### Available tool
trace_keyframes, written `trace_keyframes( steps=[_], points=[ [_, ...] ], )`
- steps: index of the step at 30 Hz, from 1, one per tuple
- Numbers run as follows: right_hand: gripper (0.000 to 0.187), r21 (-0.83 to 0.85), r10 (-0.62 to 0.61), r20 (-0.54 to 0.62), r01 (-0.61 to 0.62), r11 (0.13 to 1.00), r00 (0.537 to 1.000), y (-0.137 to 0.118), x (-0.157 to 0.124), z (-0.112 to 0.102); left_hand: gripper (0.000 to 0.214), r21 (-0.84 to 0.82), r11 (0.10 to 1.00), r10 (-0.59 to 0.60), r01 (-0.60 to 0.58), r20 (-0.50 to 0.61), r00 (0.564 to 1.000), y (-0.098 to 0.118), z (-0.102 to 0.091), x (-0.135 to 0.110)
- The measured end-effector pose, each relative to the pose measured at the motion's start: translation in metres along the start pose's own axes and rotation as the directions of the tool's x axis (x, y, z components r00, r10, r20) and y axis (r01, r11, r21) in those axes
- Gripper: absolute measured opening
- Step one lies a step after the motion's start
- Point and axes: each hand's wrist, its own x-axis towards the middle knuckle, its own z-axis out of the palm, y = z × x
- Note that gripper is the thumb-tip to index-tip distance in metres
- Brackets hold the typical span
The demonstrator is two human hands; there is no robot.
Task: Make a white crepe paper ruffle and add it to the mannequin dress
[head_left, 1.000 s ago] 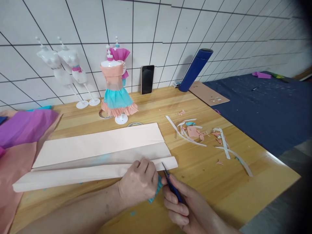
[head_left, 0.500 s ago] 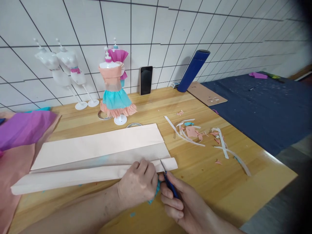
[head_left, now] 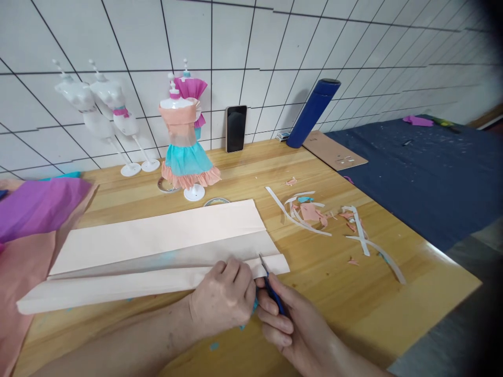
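A long folded sheet of pale pink crepe paper point(head_left: 157, 246) lies across the wooden table point(head_left: 334, 283). My left hand point(head_left: 223, 301) is closed, knuckles up, pressing on the paper's near right edge, with a bit of teal paper point(head_left: 255, 305) under it. My right hand point(head_left: 285, 319) is closed round blue-handled scissors point(head_left: 271, 288), whose blades point up into the paper's edge right beside my left fingers.
A small mannequin in a peach and teal paper dress point(head_left: 184, 152) stands behind the sheet, with two white mannequins point(head_left: 98, 115) to its left. A phone point(head_left: 236, 128) and a blue cylinder point(head_left: 312, 113) lean on the tiled wall. Paper scraps point(head_left: 326, 220) lie right; purple and peach paper point(head_left: 35, 209) left.
The scissor blades have moved slightly further into the paper's edge, and both hands have drawn closer together. The teal paper shows less under my left hand.
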Motion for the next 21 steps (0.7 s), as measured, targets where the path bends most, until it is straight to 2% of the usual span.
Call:
trace_keyframes(
  steps=[4, 12, 21],
  points=[
    [0.040, 0.001, -0.008, -0.016, 0.008, 1.000, 1.000, 0.0007, -0.0007, 0.0013, 0.014, 0.000, 1.000, -0.002, 0.002, -0.014, 1.000, -0.0006, -0.0004, 0.0004],
    [0.040, 0.015, -0.025, -0.023, 0.026, 1.000, 0.999, 0.0026, 0.0013, 0.0008, 0.011, 0.019, 1.000, 0.015, -0.016, 0.039, 0.999, -0.0001, 0.0012, -0.0023],
    [0.041, 0.000, -0.026, -0.024, 0.026, 1.000, 0.999, 0.0017, 0.0007, -0.0003, 0.013, 0.005, 1.000, 0.015, -0.015, 0.020, 1.000, 0.0000, 0.0006, -0.0016]
  ],
)
